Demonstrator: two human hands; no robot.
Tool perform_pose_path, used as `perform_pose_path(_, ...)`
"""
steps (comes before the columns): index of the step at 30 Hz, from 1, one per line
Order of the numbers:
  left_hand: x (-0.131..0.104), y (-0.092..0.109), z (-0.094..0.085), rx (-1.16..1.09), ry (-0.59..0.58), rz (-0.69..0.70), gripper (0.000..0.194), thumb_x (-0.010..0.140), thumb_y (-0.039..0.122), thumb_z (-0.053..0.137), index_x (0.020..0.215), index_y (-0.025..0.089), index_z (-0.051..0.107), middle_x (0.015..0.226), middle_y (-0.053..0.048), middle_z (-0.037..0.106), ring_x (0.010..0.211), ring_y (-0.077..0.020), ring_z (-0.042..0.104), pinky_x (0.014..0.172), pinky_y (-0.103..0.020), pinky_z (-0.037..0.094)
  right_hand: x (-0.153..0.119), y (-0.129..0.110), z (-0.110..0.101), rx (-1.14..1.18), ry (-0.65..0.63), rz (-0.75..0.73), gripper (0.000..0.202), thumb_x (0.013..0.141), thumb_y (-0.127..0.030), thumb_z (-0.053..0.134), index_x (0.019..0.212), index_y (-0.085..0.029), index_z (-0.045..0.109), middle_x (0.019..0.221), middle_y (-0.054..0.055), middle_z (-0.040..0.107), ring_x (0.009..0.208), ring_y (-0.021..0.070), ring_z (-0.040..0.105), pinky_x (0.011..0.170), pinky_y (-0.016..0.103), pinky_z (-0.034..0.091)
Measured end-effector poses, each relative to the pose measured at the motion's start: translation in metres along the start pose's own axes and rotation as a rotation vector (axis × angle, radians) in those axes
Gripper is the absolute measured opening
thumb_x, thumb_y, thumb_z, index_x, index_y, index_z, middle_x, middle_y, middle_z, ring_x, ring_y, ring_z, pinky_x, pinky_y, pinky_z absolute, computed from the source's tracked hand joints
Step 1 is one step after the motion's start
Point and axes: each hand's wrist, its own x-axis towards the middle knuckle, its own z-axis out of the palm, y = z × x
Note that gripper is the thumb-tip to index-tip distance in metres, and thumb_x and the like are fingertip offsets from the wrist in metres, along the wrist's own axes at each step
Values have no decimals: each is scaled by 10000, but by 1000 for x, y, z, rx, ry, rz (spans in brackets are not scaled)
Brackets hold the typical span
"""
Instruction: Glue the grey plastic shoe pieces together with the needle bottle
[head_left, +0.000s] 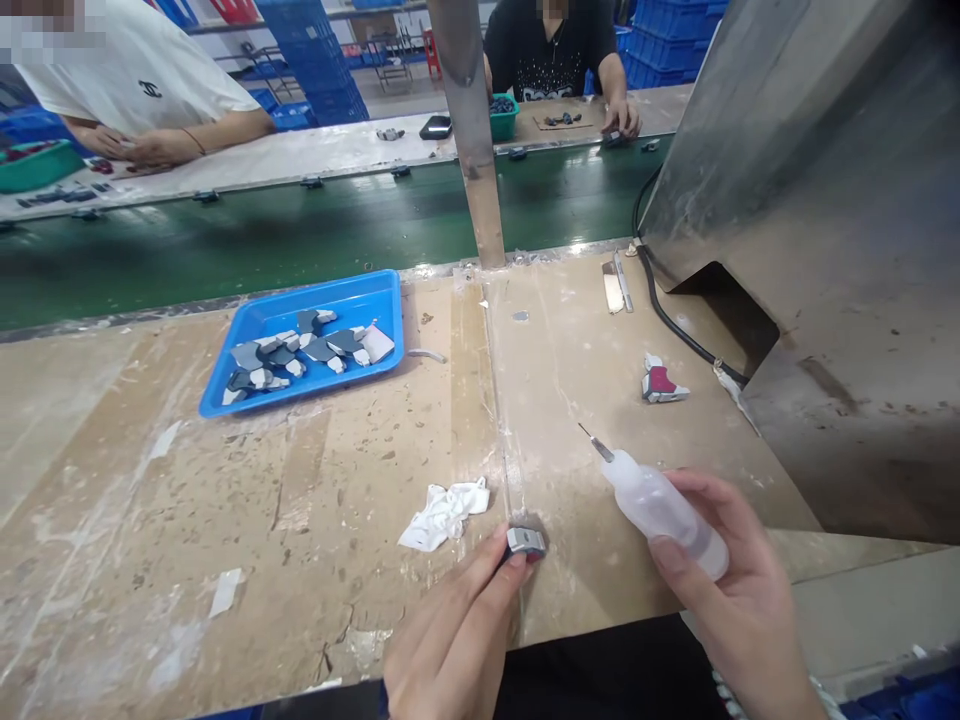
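Note:
Between the fingertips of my left hand [457,625] is a small grey plastic part [526,541], held close to the front edge of the worktable. My right hand [731,570] is wrapped round a translucent squeeze bottle [664,510] with a thin metal needle tip, which points up and to the left, apart from the part. A crumpled white tissue [446,513] lies just beyond my left hand. Farther right rests a grey and red plastic part [661,381]. A blue tray [300,402] at the left holds several dark grey and white parts.
A green conveyor belt [337,225] carrying small parts crosses behind the worktable [360,440]. A metal post [480,150] stands at the table's back edge. On the right are a large metal housing [847,250] and a black cable [675,335]. Two people sit across the belt.

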Motion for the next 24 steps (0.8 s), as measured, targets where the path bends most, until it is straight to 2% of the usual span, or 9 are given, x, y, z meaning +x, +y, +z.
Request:
perform_pose_path(2, 0, -2, 1, 39, 15, 29, 307, 845, 1, 713, 1094, 175, 764, 1177, -71, 771, 1026, -205, 761, 927, -255, 626, 0, 1, 3, 23, 45, -18, 324, 853, -286, 768, 1150, -295, 637, 955, 32, 720, 757, 173, 723, 623, 180, 598)
perform_pose_path(6, -1, -2, 1, 59, 5, 59, 200, 885, 61, 692, 1042, 163, 763, 1109, -84, 789, 978, -205, 774, 869, -253, 648, -5, 7, 11, 315, 59, 68, 288, 865, -377, 745, 1114, -273, 646, 848, 38, 668, 617, 173, 654, 521, 239, 567)
perform_pose_path(9, -2, 0, -2, 107, -16, 78, 237, 894, 39, 655, 1040, 191, 763, 1097, -72, 792, 973, -189, 773, 824, -222, 642, -4, 4, 16, 422, 79, 114, 257, 857, -394, 759, 1071, -286, 665, 835, 38, 653, 625, 175, 649, 523, 253, 571)
perform_pose_path(12, -2, 1, -5, 128, -48, 100, 271, 902, 1, 613, 1043, 181, 758, 1113, -87, 784, 1009, -187, 761, 839, -225, 634, 3, -5, 20, 480, 160, 93, 257, 874, -511, 698, 935, -263, 670, 883, 50, 597, 633, 167, 619, 480, 254, 549)
perform_pose_path(14, 0, 1, -6, 113, -74, 134, 263, 926, -2, 572, 1026, 163, 752, 1117, -103, 778, 1042, -191, 751, 874, -246, 633, 6, -8, 23, 476, 176, 69, 311, 893, -562, 642, 878, -252, 622, 868, 45, 554, 593, 151, 557, 427, 245, 486)
perform_pose_path(16, 2, 0, -7, 91, -96, 160, 266, 950, 4, 533, 1011, 152, 745, 1114, -112, 775, 1062, -188, 743, 885, -250, 633, 5, -8, 25, 417, 172, 19, 291, 909, -540, 633, 879, -255, 581, 832, 38, 544, 602, 161, 535, 437, 254, 453)
perform_pose_path(20, 6, 1, -6, 69, -95, 157, 242, 959, 30, 537, 1004, 157, 738, 1099, -108, 776, 1046, -189, 748, 867, -252, 646, -5, -5, 31, 295, 173, -115, 204, 929, -455, 636, 940, -258, 585, 819, 44, 547, 717, 207, 560, 547, 314, 495)
perform_pose_path(24, 7, 3, -4, 37, -62, 129, 185, 913, 21, 616, 965, 155, 733, 1086, -92, 777, 1021, -199, 758, 857, -247, 655, -9, -6, 36, 228, 197, -183, 205, 938, -465, 619, 941, -262, 585, 746, 42, 533, 726, 235, 561, 545, 346, 500)
